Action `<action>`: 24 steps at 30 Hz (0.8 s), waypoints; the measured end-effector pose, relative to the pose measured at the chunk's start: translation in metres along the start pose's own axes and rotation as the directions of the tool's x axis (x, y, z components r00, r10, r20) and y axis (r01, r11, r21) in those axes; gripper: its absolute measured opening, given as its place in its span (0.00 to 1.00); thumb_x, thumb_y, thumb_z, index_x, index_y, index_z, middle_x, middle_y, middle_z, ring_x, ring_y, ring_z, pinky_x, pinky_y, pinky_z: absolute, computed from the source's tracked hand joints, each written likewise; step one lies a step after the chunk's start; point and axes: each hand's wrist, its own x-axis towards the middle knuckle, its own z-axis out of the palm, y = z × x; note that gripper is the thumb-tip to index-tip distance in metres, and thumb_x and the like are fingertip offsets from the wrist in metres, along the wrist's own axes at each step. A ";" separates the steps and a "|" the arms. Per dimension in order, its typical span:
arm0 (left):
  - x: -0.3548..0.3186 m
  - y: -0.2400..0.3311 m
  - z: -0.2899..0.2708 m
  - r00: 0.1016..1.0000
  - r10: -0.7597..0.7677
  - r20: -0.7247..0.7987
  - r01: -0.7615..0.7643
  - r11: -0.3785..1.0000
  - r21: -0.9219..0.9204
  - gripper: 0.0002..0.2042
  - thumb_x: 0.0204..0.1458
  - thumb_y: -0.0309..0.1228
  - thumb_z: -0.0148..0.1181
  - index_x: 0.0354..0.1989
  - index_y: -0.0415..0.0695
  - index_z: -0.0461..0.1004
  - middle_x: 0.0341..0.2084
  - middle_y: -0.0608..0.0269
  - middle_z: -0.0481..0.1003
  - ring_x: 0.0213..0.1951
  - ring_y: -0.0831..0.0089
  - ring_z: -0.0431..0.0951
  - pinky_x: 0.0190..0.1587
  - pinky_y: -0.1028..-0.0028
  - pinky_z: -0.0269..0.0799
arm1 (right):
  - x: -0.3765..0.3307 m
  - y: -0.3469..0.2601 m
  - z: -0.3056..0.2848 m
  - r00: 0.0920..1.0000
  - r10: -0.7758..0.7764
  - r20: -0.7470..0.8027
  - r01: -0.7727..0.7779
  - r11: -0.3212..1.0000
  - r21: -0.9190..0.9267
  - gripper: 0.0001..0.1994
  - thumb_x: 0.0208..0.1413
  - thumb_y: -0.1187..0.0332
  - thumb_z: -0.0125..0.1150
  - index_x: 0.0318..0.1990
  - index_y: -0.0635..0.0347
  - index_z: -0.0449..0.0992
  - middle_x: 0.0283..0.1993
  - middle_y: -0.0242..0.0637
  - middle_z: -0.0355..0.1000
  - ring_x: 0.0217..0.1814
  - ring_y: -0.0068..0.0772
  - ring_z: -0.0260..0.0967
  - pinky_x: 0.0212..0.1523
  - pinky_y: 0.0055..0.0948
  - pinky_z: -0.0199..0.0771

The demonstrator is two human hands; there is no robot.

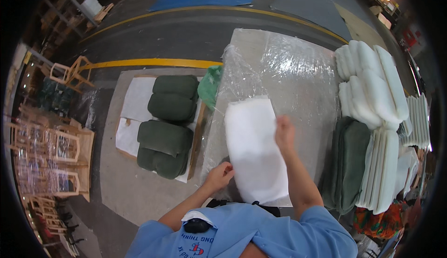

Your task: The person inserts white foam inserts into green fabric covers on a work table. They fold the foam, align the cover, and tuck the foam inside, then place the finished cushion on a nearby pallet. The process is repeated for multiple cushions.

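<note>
A long white padding piece (256, 151) lies lengthwise in front of me on a worktable covered with clear plastic film (298, 76). My left hand (221, 176) is at its near left edge, with fingers curled and fingertips pinched against the padding. Farther up on the opposite side, my right hand (285, 134) is closed at the right edge of the padding. Its fingertips are partly hidden by the hand itself.
Folded dark green cushions (165, 148) sit on a low board to the left, beside a green plastic bag (210, 87). White padding stacks (372, 83) and a dark green stack (345, 165) line the table's right side. Wooden frames (67, 146) stand far left.
</note>
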 end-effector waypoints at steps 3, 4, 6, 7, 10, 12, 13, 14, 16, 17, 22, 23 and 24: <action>0.024 0.008 -0.022 0.971 0.159 0.176 -0.157 0.987 -0.029 0.16 0.64 0.40 0.63 0.52 0.41 0.81 0.40 0.52 0.85 0.39 0.60 0.85 0.47 0.62 0.79 | -0.026 -0.024 0.046 0.883 -0.382 0.272 0.461 0.815 -0.351 0.13 0.70 0.59 0.57 0.47 0.58 0.82 0.53 0.49 0.81 0.52 0.53 0.82 0.50 0.52 0.81; 0.031 0.005 -0.032 0.965 0.136 0.225 -0.157 0.985 0.078 0.15 0.65 0.38 0.62 0.52 0.40 0.81 0.39 0.54 0.85 0.39 0.63 0.85 0.46 0.64 0.79 | -0.033 -0.032 0.062 0.867 -0.123 0.483 0.388 0.776 -0.498 0.14 0.68 0.59 0.57 0.49 0.58 0.82 0.52 0.47 0.82 0.52 0.55 0.82 0.52 0.54 0.81; 0.041 -0.017 -0.042 0.979 0.067 0.194 -0.011 0.960 -0.278 0.11 0.68 0.32 0.60 0.49 0.36 0.81 0.35 0.58 0.84 0.38 0.69 0.85 0.43 0.70 0.80 | -0.033 -0.057 0.071 0.821 -0.326 0.468 0.465 0.858 -0.219 0.11 0.69 0.61 0.56 0.45 0.57 0.81 0.44 0.49 0.81 0.46 0.55 0.81 0.49 0.55 0.79; 0.038 -0.008 -0.048 0.997 -0.036 0.071 0.063 0.907 -0.416 0.09 0.70 0.30 0.58 0.47 0.37 0.81 0.33 0.59 0.83 0.36 0.70 0.85 0.41 0.71 0.81 | -0.032 -0.072 0.074 0.828 -0.278 0.488 0.394 0.906 -0.152 0.12 0.71 0.61 0.55 0.42 0.57 0.80 0.41 0.52 0.80 0.44 0.58 0.81 0.47 0.56 0.78; 0.047 0.017 -0.080 0.948 0.046 0.314 0.225 0.599 -0.768 0.18 0.74 0.44 0.52 0.55 0.40 0.76 0.48 0.53 0.82 0.47 0.61 0.84 0.52 0.60 0.82 | -0.058 -0.149 0.063 0.934 0.042 0.354 -0.189 0.901 0.392 0.17 0.75 0.55 0.51 0.38 0.60 0.73 0.33 0.48 0.72 0.35 0.51 0.71 0.42 0.45 0.74; 0.043 0.051 -0.080 0.855 0.182 0.485 0.424 0.291 -0.858 0.23 0.75 0.49 0.46 0.59 0.41 0.74 0.57 0.54 0.79 0.57 0.59 0.81 0.60 0.56 0.79 | -0.075 -0.176 0.056 0.943 0.136 0.303 -0.268 0.851 0.452 0.18 0.74 0.54 0.51 0.38 0.60 0.73 0.34 0.46 0.72 0.38 0.50 0.71 0.44 0.45 0.73; 0.054 0.048 -0.086 0.755 0.365 0.545 0.468 0.282 -0.838 0.26 0.75 0.52 0.41 0.64 0.43 0.72 0.66 0.58 0.74 0.66 0.61 0.74 0.67 0.54 0.72 | -0.082 -0.182 0.064 0.970 0.056 0.237 -0.153 0.899 0.411 0.18 0.73 0.54 0.53 0.38 0.60 0.74 0.36 0.45 0.73 0.42 0.49 0.73 0.46 0.46 0.73; 0.062 0.051 -0.085 0.763 0.336 0.551 0.502 0.229 -0.834 0.25 0.75 0.51 0.40 0.65 0.44 0.72 0.66 0.58 0.74 0.66 0.62 0.74 0.67 0.55 0.73 | -0.090 -0.182 0.067 0.984 -0.016 0.179 -0.049 0.934 0.354 0.18 0.72 0.54 0.54 0.38 0.60 0.75 0.39 0.44 0.75 0.46 0.48 0.75 0.48 0.47 0.73; 0.074 0.052 -0.082 0.785 0.265 0.561 0.554 0.108 -0.826 0.25 0.76 0.49 0.40 0.66 0.44 0.72 0.66 0.59 0.74 0.65 0.63 0.75 0.66 0.57 0.74 | -0.099 -0.169 0.062 0.976 -0.201 0.085 0.201 0.980 0.013 0.14 0.70 0.56 0.56 0.39 0.58 0.76 0.47 0.40 0.75 0.55 0.46 0.73 0.54 0.47 0.70; 0.081 0.048 -0.084 0.792 0.236 0.563 0.559 0.088 -0.824 0.23 0.75 0.45 0.41 0.66 0.44 0.72 0.64 0.59 0.75 0.64 0.67 0.77 0.66 0.59 0.74 | -0.105 -0.164 0.060 0.950 -0.300 0.088 0.311 0.936 -0.162 0.12 0.68 0.57 0.58 0.40 0.56 0.77 0.51 0.37 0.75 0.59 0.45 0.72 0.56 0.48 0.69; 0.095 0.035 -0.086 0.802 0.167 0.574 0.504 0.328 -0.799 0.18 0.72 0.34 0.49 0.65 0.43 0.72 0.61 0.60 0.77 0.61 0.65 0.79 0.63 0.61 0.76 | -0.124 -0.145 0.046 0.926 -0.371 0.074 0.378 0.899 -0.222 0.23 0.63 0.61 0.64 0.64 0.55 0.72 0.67 0.40 0.69 0.72 0.48 0.64 0.64 0.52 0.65; 0.095 0.034 -0.083 0.796 0.134 0.591 0.525 0.335 -0.783 0.17 0.71 0.32 0.51 0.65 0.43 0.72 0.61 0.60 0.77 0.60 0.64 0.79 0.63 0.61 0.77 | -0.126 -0.142 0.045 0.927 -0.367 0.081 0.375 0.900 -0.222 0.28 0.62 0.61 0.65 0.69 0.55 0.69 0.69 0.42 0.67 0.73 0.49 0.63 0.64 0.53 0.65; 0.093 0.032 -0.083 0.797 0.120 0.592 0.514 0.379 -0.769 0.17 0.70 0.29 0.52 0.65 0.42 0.72 0.60 0.59 0.77 0.60 0.63 0.79 0.62 0.61 0.78 | -0.128 -0.138 0.043 0.919 -0.373 0.125 0.393 0.886 -0.246 0.33 0.61 0.59 0.66 0.72 0.55 0.66 0.70 0.44 0.66 0.74 0.50 0.62 0.65 0.54 0.64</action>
